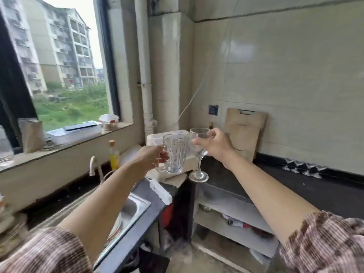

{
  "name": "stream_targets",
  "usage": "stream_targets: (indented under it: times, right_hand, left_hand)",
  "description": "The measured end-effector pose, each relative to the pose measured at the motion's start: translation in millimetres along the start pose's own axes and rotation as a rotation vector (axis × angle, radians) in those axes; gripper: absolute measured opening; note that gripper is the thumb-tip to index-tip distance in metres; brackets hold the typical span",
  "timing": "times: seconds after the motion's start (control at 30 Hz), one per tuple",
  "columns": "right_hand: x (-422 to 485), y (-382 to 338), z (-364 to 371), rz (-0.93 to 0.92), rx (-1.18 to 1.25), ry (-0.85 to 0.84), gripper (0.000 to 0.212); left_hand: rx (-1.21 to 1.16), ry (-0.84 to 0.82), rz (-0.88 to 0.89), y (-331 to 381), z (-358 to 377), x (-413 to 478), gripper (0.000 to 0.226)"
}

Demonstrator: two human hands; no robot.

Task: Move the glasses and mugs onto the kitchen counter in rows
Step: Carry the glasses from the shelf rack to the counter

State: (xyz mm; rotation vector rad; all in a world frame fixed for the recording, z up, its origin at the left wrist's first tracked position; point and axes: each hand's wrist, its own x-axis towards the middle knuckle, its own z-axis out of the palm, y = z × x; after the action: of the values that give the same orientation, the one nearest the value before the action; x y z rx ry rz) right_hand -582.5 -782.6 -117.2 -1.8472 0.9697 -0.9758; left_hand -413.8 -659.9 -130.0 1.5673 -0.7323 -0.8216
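Gripping the handle of a clear glass mug [175, 153], the left hand [151, 157] has its fingers curled through the loop and closed around it. The mug is held in the air, upright, its mouth facing up and its long axis close to vertical, with the handle turned toward the person. Just beside it, the right hand [213, 144] is clamped on the bowl of a wine glass [199, 152] — fingers wrapped around the bowl from the right, stem and foot hanging free below. The wine glass tilts a little, its rim leaning up and to the right of its round foot, which sits at the lower left. Mug and wine glass are almost touching, side by side in front of the corner of the room; neither rests on anything.

Both forearms are bare, with brown patterned sleeves [323, 243] at the bottom of the view. Under the right arm runs a black counter [325, 186], and on it, against the tiled wall, stands a small cluster of stemmed glasses [304, 168], blurred. A wooden cutting board [245, 133] leans upright on the wall behind the right hand. Below the left arm is a steel sink [136, 209] with a tap [93, 165], and a yellow bottle [113, 155] stands near it. A phone [79, 126] lies on the window sill — on top of a white box.
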Motion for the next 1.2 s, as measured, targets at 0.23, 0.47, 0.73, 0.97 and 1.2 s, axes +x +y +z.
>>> stream_targets:
  times: [0.23, 0.47, 0.73, 0.97, 1.2]
  right_hand:
    - [15, 95, -144, 0.145, -0.099, 0.277, 0.069]
    - [58, 194, -255, 0.268, -0.154, 0.459, 0.061]
    - [140, 315, -345, 0.453, -0.225, 0.528, 0.064]
    - [184, 386, -397, 0.56, -0.225, 0.548, 0.06]
    - [224, 462, -449, 0.641, -0.247, 0.517, 0.06]
  left_hand:
    - [-0.072, -0.287, -0.035, -7, 186, 53, 0.023]
    - [-0.052, -0.474, -0.107, -29, 354, 128, 0.027]
    - [0.073, -0.585, -0.191, -61, 525, 237, 0.029]
    - [0.062, -0.594, -0.293, -99, 618, 295, 0.03]
    - [-0.004, -0.511, -0.417, -136, 701, 339, 0.024]
